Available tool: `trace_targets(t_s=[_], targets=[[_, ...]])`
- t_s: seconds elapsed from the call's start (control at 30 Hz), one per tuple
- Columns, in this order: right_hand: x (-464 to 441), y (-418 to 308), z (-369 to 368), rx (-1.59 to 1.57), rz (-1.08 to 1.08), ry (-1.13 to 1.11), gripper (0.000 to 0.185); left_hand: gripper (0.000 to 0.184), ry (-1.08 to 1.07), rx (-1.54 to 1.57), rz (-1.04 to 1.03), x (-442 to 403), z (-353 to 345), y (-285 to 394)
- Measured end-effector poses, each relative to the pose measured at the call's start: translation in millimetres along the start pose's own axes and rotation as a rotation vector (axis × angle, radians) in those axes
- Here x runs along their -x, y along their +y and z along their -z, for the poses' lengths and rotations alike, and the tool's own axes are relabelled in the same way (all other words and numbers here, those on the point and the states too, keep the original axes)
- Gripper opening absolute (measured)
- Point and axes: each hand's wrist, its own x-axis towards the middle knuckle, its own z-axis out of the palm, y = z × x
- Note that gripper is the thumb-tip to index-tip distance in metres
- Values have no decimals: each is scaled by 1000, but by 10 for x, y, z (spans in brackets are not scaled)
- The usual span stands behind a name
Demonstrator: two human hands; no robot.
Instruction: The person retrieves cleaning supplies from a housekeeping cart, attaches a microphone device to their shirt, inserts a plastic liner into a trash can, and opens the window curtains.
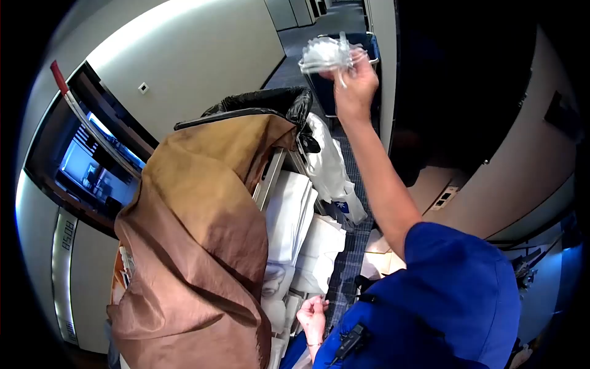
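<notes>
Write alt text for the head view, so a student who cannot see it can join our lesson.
A raised right hand holds a blurred, translucent bunch in a corridor. The curled left hand is low beside folded white linens; a brown cover and a black bin liner also show.

A brown cloth point(190, 246), white towels point(286, 212), a black trash bag point(299, 109), whitish translucent plastic point(324, 55) and a royal-blue shirt point(455, 289) contrast with dark-blue carpet point(351, 246) crossed by paler lines.
</notes>
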Motion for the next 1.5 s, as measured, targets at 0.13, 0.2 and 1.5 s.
trace_targets(t_s=[0.13,0.2,1.5], targets=[[-267,857,-551,799,252,-428,39,18,-15,-2,122,57,-63,-213],[-104,1133,-464,834,91,-603,44,19,11,-79,178,59,-114,-386],[1658,1278,1324,402,-1140,-263,31,58,-356,-86,-35,-198,101,18]])
